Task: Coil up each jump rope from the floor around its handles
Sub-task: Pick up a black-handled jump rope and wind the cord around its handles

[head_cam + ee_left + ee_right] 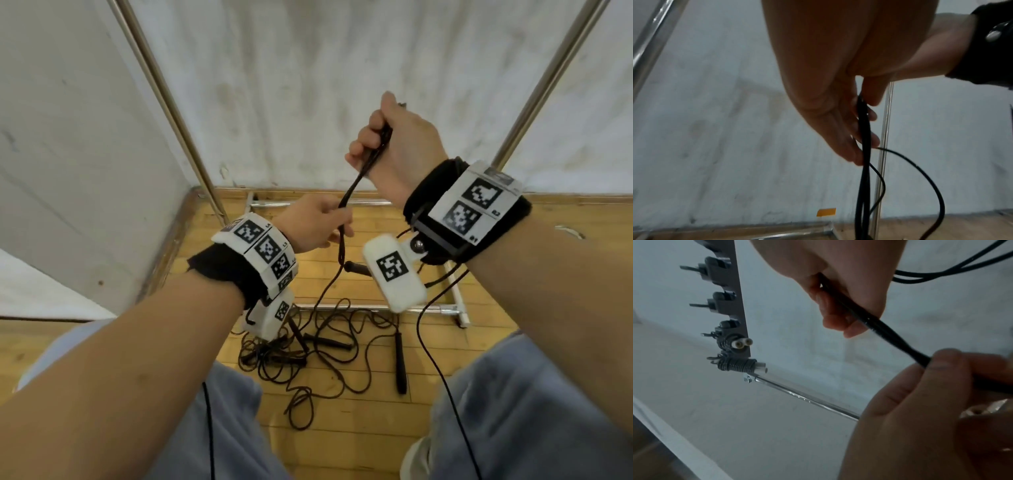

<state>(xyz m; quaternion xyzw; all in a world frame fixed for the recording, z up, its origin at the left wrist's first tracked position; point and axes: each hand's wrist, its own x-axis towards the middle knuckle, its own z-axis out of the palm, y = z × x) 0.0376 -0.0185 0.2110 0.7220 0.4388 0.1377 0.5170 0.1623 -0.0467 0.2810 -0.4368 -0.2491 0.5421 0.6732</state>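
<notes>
While the right hand [394, 144] clenches the black rope [356, 185] up high, the left hand [315, 222] pinches it just below; from there it trails down to the floor [445, 346] tangle.

The jump rope [356, 185] held between the hands was seen to be black, as were the loose ropes [308, 356] and their handles [400, 363] lying on the floor. The floor [359, 428] was laid in honey-yellow wood strips. The backdrop sheets [308, 85] were off-white, marked with faint grey smudges, and were framed by silver metal poles [164, 99]. Both wrist bands [469, 209] were black and were covered with white plates printed with black-and-white square marker patterns. The trousers [513, 411] were pale blue-grey. A small orange tape patch [826, 211] was seen on the sheet in the left wrist view.
</notes>
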